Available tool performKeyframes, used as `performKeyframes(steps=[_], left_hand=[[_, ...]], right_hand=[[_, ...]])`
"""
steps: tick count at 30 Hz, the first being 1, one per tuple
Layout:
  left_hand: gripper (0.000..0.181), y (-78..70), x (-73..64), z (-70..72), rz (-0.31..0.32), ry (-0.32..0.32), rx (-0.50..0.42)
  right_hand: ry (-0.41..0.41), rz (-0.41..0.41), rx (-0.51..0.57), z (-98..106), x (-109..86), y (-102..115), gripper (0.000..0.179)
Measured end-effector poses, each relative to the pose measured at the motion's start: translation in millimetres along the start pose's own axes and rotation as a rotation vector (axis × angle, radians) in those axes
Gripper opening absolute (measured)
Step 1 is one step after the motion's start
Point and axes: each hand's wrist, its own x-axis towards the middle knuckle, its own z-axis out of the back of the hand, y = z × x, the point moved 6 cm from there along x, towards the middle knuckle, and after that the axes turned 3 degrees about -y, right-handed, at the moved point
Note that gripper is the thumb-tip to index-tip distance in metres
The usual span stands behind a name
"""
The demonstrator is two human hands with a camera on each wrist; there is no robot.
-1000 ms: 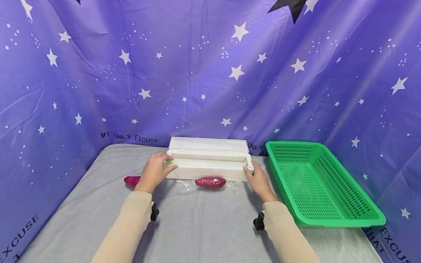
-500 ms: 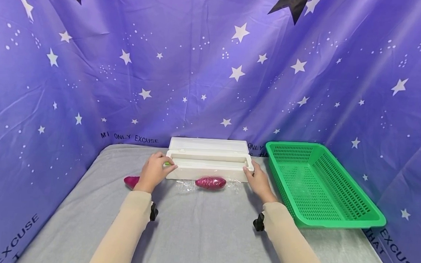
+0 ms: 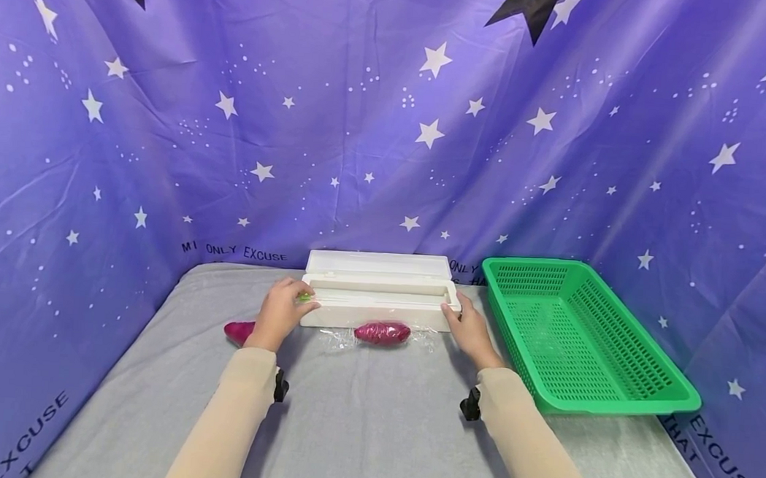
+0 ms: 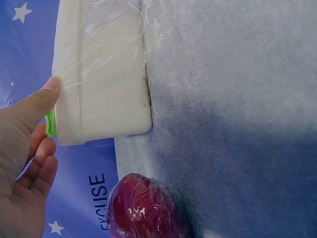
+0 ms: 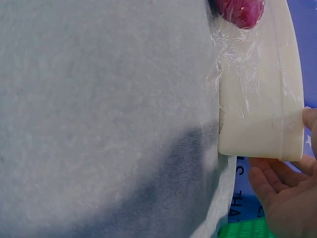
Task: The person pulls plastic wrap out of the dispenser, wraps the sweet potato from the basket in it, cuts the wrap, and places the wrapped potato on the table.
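A white cling film dispenser [image 3: 378,318] lies across the far side of the table with its clear lid [image 3: 378,265] raised. At its left end my left hand [image 3: 280,312] pinches a small green slide cutter [image 4: 51,124], thumb on the rim. My right hand [image 3: 472,331] grips the right end, thumb at the front edge and fingers against the end wall. Against the dispenser's front lies a purple sweet potato [image 3: 382,332] on loose cling film [image 3: 336,338]. Another film-wrapped purple sweet potato [image 4: 143,206] lies left of the dispenser, partly hidden by my left hand in the head view.
A green slotted plastic basket [image 3: 610,406] stands on the right of the table, close to my right forearm. Grey cloth [image 3: 371,428] covers the table. A purple star-printed curtain [image 3: 337,119] rises along the back and sides.
My left hand shifts very slightly at the dispenser's left end, around the green slide cutter. The right hand, the dispenser and the sweet potatoes keep their places.
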Motion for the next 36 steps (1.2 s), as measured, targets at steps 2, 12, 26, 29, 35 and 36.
performKeyframes(steps=[2,12,26,29,35,36], left_hand=[[0.031,1.0,-0.7,0.7,0.013,-0.011,0.000],[0.036,6.7,-3.0,1.8,0.068,-0.030,0.038],[0.020,2.3,0.0,-2.9,0.027,0.032,-0.022],[0.017,1.5,1.8,-3.6,0.015,0.051,-0.042],[0.016,-0.6,6.8,-5.6,0.001,0.107,-0.044],[0.016,-0.6,7.5,-6.2,0.004,0.118,-0.036]], right_hand=[[0.002,-0.004,-0.002,0,0.0,0,0.063],[-0.004,-0.001,-0.002,2,-1.1,2,0.062],[-0.028,0.035,0.021,1,-2.2,0,0.066],[-0.043,0.063,0.025,2,-4.1,3,0.066],[-0.022,0.028,0.020,2,-2.5,3,0.060],[-0.016,0.019,0.016,1,-2.1,2,0.060]])
